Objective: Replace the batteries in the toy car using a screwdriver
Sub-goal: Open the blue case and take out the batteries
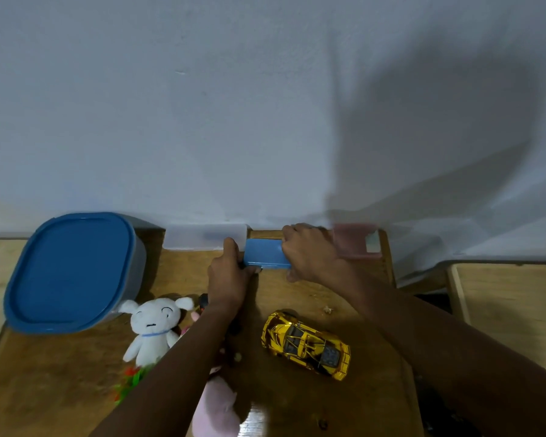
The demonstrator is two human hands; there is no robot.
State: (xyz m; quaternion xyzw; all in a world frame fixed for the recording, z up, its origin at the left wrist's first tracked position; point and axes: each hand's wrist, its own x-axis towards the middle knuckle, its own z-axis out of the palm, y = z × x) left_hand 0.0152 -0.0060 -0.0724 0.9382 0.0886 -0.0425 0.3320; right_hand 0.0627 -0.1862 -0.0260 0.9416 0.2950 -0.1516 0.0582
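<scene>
From the head view, a brown wooden surface (297,298) runs up to a plain white wall (234,105), which carries a large soft shadow on its right; a paler wooden top (511,298) lies off to the right. A blue-lidded container (73,272) fills the far left. A translucent box (199,236) and a pink box (356,244) stand against the wall. A white plush dog (153,326), a green-and-red plastic piece (130,381) and a pink plush (216,408) lie near the left forearm, which covers part of them. The left hand (227,275) and the right hand (309,253) grip the two ends of a small blue case (267,253), fingers curled round it, in front of the boxes. The gold toy car (306,343) sits on its wheels between the forearms, apart from both hands. Its long axis runs diagonally from far left to near right; which end is the nose I cannot tell.
</scene>
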